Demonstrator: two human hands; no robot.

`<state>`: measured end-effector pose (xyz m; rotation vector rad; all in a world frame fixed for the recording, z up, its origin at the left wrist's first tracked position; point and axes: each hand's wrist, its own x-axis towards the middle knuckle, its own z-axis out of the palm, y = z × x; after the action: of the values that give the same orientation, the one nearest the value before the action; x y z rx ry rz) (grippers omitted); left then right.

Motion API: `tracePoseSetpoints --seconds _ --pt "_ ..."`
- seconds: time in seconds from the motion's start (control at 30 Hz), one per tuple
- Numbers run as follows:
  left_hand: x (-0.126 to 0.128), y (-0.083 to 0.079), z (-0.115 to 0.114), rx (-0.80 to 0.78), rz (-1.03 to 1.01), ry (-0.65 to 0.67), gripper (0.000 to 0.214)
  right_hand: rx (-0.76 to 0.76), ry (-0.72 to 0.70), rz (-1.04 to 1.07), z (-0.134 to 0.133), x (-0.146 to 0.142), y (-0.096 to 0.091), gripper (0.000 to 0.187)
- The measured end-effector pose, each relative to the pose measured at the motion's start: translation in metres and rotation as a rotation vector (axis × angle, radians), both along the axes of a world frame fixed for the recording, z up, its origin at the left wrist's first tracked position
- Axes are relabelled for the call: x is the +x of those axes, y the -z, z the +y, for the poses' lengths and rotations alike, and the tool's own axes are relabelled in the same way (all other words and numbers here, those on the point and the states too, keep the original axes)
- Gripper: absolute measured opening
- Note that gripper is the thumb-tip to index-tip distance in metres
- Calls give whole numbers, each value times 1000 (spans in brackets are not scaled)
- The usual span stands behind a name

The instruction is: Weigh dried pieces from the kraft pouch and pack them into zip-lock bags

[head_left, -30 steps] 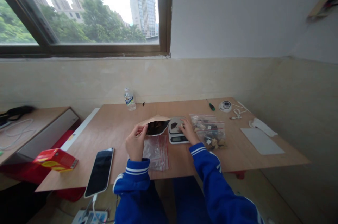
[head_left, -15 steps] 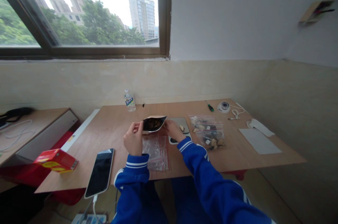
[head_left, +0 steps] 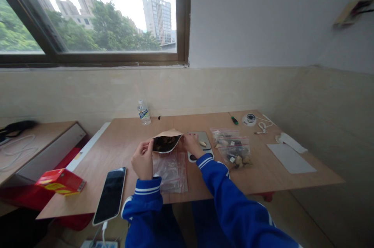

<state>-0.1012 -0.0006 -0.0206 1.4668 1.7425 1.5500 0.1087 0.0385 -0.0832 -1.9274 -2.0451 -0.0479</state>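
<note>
A brown paper pouch (head_left: 172,132) with a silvery lining is held above the table, its mouth gaping towards me. Dark brown dried pieces (head_left: 165,143) show inside it. My left hand (head_left: 142,160) pinches the left end of the rim, and my right hand (head_left: 192,145) grips the right end. Below the pouch lie flat clear zip bags (head_left: 172,174) with red seals. Just beyond my right hand is a small scale (head_left: 209,155), partly covered by that hand, with a pale piece (head_left: 202,144) on its plate.
Filled zip bags (head_left: 233,148) lie right of the scale. Farther right are a white sheet (head_left: 290,158), a white cloth (head_left: 292,142), a round camera (head_left: 249,119) and a screwdriver (head_left: 234,120). A bottle (head_left: 143,112) stands at the back; a phone (head_left: 110,195) and red box (head_left: 61,181) lie left.
The pouch's mouth has opened wider and tips more towards me. My left hand has shifted slightly left and down, while my right hand keeps its grip.
</note>
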Motion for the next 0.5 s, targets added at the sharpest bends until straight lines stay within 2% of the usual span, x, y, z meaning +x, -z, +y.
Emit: tracePoseSetpoints --seconds 0.13,0.3,0.4,0.5 --pt "-7 1 3 -8 -79 2 40 114 57 161 -3 37 -13 32" --pt "-7 3 2 -5 -123 33 42 43 124 160 -10 74 -11 26" --pt "-6 6 1 1 -131 31 42 79 124 217 -22 77 -14 24" --pt "-6 7 0 7 -130 41 42 274 33 437 -45 58 -36 24"
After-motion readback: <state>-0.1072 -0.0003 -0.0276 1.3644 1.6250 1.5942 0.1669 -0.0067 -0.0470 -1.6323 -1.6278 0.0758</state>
